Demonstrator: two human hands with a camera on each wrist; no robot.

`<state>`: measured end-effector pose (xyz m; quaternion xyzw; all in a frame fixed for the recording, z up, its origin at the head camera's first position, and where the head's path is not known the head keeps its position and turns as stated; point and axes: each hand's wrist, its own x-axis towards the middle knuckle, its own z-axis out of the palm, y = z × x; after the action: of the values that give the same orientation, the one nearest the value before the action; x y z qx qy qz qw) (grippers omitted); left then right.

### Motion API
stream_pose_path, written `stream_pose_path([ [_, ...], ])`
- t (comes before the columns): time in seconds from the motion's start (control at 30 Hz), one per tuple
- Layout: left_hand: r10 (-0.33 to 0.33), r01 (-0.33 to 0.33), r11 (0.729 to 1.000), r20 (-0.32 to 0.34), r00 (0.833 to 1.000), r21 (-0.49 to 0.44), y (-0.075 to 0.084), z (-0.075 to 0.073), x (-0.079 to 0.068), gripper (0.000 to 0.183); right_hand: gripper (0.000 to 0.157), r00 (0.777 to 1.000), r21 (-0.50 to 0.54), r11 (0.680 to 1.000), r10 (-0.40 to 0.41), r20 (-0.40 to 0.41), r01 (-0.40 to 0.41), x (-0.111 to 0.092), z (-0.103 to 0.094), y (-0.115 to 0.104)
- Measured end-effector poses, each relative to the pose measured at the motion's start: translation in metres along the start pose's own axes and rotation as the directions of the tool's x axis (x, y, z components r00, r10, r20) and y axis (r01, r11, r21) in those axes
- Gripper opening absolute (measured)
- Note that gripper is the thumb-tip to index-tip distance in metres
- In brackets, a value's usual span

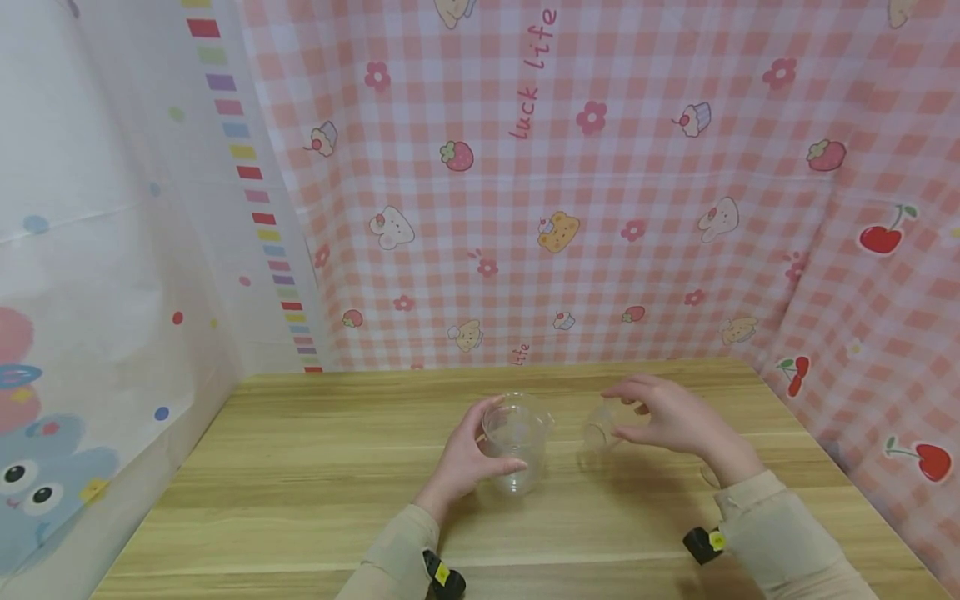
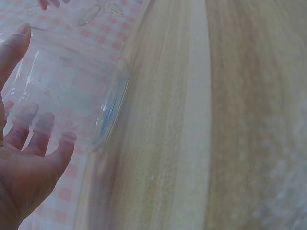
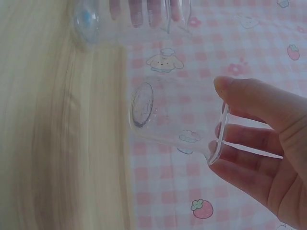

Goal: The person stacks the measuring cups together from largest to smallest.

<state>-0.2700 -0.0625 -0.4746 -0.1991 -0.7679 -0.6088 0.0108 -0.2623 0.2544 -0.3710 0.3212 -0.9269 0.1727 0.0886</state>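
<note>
Near the middle of the table, my left hand [image 1: 468,457] holds a clear, round glass vessel [image 1: 514,427], thumb on the near side and fingers round the far side. A small clear projection sticks out on the vessel's right. Through its wall in the left wrist view, the fingers [image 2: 61,149] show behind the glass vessel [image 2: 72,91]. To the right, my right hand [image 1: 671,417] pinches a small clear glass cup [image 1: 599,427] by the rim, thumb against fingers. In the right wrist view the glass cup [image 3: 168,117] looks see-through, its base turned away from the hand.
Partly hidden by the right wrist, another clear glass piece [image 1: 708,476] shows its curved edge on the wooden table [image 1: 315,483]. A pink checked cloth [image 1: 525,192] hangs behind the table and on the right. A white printed cloth [image 1: 135,275] hangs on the left.
</note>
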Motion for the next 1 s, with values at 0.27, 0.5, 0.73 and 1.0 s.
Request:
stream_pose_path([
  [0.27, 0.005, -0.005, 1.000, -0.001, 1.000, -0.007, -0.001, 0.001, 0.000, 0.093, 0.047, 1.000, 0.008, 1.000, 0.004, -0.028, -0.004, 0.002, -0.003, -0.004],
  [0.5, -0.005, 0.005, 1.000, 0.001, 1.000, -0.013, -0.001, 0.001, 0.000, 0.094, 0.047, 0.998, -0.011, 1.000, -0.014, -0.066, 0.013, 0.005, -0.007, -0.006],
  [0.73, -0.004, 0.004, 1.000, -0.003, 1.000, -0.024, 0.000, 0.001, -0.001, 0.094, 0.049, 0.996, -0.014, 1.000, -0.026, -0.081, 0.025, 0.009, -0.013, -0.009],
  [1.0, 0.003, -0.003, 1.000, 0.007, 1.000, -0.014, 0.016, -0.001, -0.004, 0.092, 0.049, 0.995, -0.018, 0.999, -0.029, -0.092, 0.028, 0.014, -0.018, -0.012],
])
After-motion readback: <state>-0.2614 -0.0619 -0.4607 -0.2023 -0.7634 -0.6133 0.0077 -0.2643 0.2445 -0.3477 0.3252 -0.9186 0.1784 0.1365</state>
